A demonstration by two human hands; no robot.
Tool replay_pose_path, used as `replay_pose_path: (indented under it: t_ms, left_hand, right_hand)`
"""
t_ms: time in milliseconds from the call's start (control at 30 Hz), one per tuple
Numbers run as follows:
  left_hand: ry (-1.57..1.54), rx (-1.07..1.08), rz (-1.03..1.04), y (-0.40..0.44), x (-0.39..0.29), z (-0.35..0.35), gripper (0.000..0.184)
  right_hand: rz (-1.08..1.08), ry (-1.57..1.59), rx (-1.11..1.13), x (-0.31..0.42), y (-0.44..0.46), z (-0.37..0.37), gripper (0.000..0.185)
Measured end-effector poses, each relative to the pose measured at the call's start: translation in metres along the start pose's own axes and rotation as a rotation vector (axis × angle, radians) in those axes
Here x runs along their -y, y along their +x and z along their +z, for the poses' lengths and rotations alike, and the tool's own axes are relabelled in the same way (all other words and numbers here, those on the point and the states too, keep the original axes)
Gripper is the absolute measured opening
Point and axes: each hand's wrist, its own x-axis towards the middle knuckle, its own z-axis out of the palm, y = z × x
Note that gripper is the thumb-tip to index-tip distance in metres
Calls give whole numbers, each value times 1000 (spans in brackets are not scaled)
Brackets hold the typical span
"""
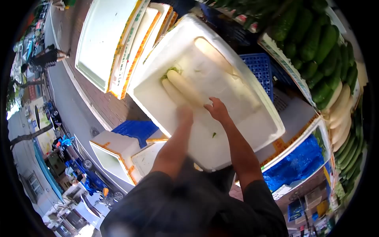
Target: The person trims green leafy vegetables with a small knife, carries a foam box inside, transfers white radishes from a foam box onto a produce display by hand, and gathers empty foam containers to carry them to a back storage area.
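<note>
A white foam box [237, 148] lies in front of me with pale white radishes inside. Two of them, one a white radish [185, 87] with green leaf ends, lie side by side near the box's left wall. Another white radish [213, 54] rests along the far side. My left hand [184, 114] is at the near end of the paired radishes, smeared by motion, so its grip is unclear. Close to the near end of the same pair, my right hand [218, 110] has thumb and fingers apart and holds nothing visible. A small green leaf scrap [214, 135] lies on the box floor.
White foam lids or boxes [100, 43] are stacked at the left. A blue crate [258, 73] stands to the right, beside piled green vegetables [319, 43] and pale radishes [341, 110]. Blue plastic [296, 164] covers another box. A person [43, 59] is on the street.
</note>
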Motion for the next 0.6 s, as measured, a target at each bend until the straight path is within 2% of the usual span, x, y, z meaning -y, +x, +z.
replay_pose_path:
  t_ms: [100, 167, 267, 367, 500, 600]
  left_hand:
    - [29, -48, -235, -22, -103, -41, 50]
    - [-287, -207, -368, -28, -125, -48, 51]
    - [-460, -170, -399, -21, -148, -66, 57]
    - [-373, -213, -470, -6, -150, -75, 64]
    - [-339, -150, -434, 21, -103, -38, 69]
    - [-353, -76, -413, 33, -85, -30, 70]
  right_hand:
    - [-44, -59, 78, -10, 51, 48, 63]
    - [-58, -101, 99, -18, 69, 75, 64]
    - [113, -165, 130, 18, 77, 67, 68]
    - [157, -274, 114, 28, 90, 76, 67]
    - [136, -367, 127, 25, 100, 67, 62]
    - [106, -252, 170, 14, 110, 60, 61]
